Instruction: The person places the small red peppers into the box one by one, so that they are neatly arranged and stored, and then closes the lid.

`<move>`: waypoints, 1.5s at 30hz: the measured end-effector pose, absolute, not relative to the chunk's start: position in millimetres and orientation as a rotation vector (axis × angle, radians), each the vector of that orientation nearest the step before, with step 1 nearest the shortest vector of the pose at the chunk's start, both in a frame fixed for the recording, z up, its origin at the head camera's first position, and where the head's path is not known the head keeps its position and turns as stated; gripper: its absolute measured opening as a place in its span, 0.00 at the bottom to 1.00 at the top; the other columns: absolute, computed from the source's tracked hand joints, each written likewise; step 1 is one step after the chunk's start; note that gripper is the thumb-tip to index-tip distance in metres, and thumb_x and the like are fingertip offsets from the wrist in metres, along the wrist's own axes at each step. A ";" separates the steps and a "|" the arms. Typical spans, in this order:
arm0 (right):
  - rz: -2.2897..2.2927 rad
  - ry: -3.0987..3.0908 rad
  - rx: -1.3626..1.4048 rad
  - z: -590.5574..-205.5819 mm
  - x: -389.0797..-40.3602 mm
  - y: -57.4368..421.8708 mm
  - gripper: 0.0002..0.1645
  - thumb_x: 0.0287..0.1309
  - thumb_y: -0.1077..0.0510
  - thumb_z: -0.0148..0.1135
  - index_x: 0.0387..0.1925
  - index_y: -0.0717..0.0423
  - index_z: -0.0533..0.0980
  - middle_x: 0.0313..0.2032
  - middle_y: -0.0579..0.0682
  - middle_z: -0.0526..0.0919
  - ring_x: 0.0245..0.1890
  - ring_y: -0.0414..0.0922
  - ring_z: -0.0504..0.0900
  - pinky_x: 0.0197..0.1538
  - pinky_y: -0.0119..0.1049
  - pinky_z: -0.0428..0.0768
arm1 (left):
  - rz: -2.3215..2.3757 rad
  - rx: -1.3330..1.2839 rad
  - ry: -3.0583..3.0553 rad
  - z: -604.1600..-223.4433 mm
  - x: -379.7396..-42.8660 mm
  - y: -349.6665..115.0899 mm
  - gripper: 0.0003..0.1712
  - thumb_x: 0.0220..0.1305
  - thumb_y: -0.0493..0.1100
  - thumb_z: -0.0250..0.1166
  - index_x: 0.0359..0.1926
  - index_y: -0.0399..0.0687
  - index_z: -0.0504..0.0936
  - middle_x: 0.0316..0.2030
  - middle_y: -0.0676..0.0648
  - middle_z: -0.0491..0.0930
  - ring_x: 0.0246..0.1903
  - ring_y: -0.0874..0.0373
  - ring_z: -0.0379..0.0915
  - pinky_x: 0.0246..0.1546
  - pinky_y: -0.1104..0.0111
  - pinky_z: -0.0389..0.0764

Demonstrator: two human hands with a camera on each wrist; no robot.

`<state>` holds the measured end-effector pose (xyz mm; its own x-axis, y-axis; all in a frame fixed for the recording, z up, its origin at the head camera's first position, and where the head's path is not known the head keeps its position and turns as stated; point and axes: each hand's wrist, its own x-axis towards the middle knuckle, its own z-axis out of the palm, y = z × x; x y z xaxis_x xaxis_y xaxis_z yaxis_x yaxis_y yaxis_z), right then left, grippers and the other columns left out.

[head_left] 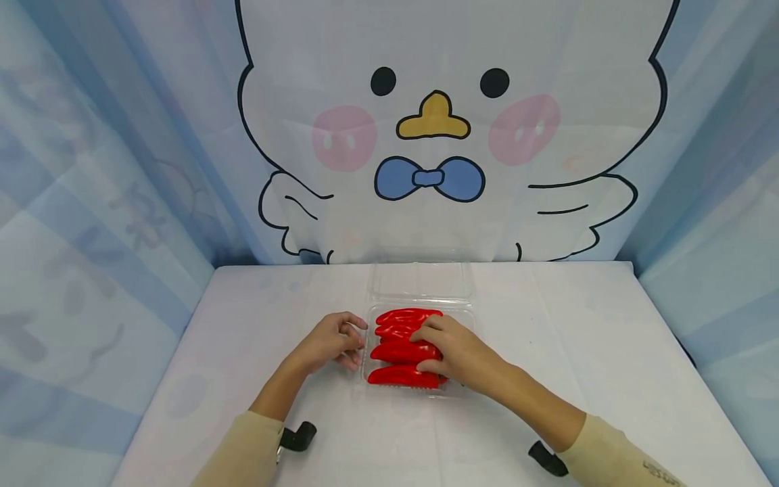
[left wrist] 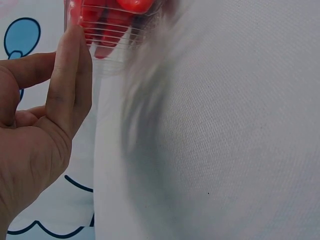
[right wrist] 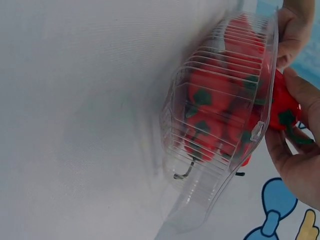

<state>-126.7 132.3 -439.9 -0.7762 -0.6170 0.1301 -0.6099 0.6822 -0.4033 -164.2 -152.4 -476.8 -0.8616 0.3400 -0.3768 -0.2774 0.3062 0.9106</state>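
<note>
A clear plastic box [head_left: 467,318] holds several red chili peppers [head_left: 398,376], lying side by side. My right hand [head_left: 459,350] reaches over the box's right side and grips one red chili pepper [right wrist: 283,102] between thumb and fingers. Its green stem shows in the right wrist view, with the pepper up at the box's rim. Beside the left wall, my left hand [head_left: 335,341] holds nothing, its fingers loosely bent. In the left wrist view, the left fingertips [left wrist: 75,37] overlap the box's edge. Peppers lower in the box are partly hidden by those on top.
The box's clear lid [head_left: 420,281] lies folded back toward the table's far edge. A white cloth covers the table [head_left: 548,325]. Behind stands a curtain [head_left: 426,223] with a cartoon bird, and patterned blue curtains [head_left: 91,270] hang at the sides.
</note>
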 end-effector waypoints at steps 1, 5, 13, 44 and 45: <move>-0.681 2.873 -1.047 -440.4 -126.8 132.0 0.27 0.51 0.52 0.82 0.52 0.50 0.82 0.51 0.48 0.82 0.53 0.46 0.80 0.50 0.39 0.89 | 1.594 0.056 2.068 -476.7 -164.2 -152.5 0.18 0.70 0.32 0.62 0.59 0.32 0.74 0.34 0.39 0.81 0.21 0.55 0.81 0.27 0.63 0.90; -0.676 2.902 -1.064 -443.2 -126.8 131.2 0.27 0.50 0.52 0.82 0.52 0.51 0.82 0.50 0.48 0.82 0.52 0.46 0.80 0.51 0.38 0.89 | 1.596 0.051 2.063 -476.9 -164.3 -152.7 0.18 0.70 0.32 0.62 0.59 0.32 0.73 0.34 0.38 0.81 0.21 0.55 0.82 0.27 0.63 0.90; -0.676 2.934 -1.064 -449.2 -126.0 131.4 0.28 0.49 0.52 0.83 0.52 0.51 0.82 0.48 0.48 0.81 0.52 0.46 0.79 0.50 0.37 0.89 | 1.595 0.052 2.056 -476.9 -164.1 -152.1 0.19 0.70 0.32 0.62 0.60 0.32 0.73 0.34 0.39 0.81 0.22 0.55 0.82 0.27 0.63 0.90; -0.687 3.001 -1.047 -461.5 -128.5 127.8 0.29 0.46 0.49 0.84 0.50 0.48 0.83 0.48 0.46 0.83 0.51 0.46 0.78 0.49 0.44 0.81 | 1.599 0.034 2.054 -480.3 -166.4 -152.9 0.19 0.69 0.32 0.64 0.59 0.34 0.75 0.33 0.42 0.81 0.21 0.55 0.81 0.26 0.64 0.89; -0.691 2.999 -1.047 -462.1 -128.3 128.0 0.29 0.46 0.49 0.84 0.50 0.48 0.83 0.48 0.46 0.83 0.51 0.46 0.77 0.49 0.44 0.81 | 1.600 0.035 2.053 -480.2 -166.2 -152.8 0.19 0.69 0.32 0.64 0.59 0.34 0.75 0.33 0.41 0.81 0.21 0.55 0.81 0.26 0.63 0.89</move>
<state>-128.3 128.0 -462.1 -0.7873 -0.5691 0.2373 -0.6155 0.7032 -0.3559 -166.2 -152.8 -480.2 -0.8581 0.3349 -0.3893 -0.2956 0.2979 0.9077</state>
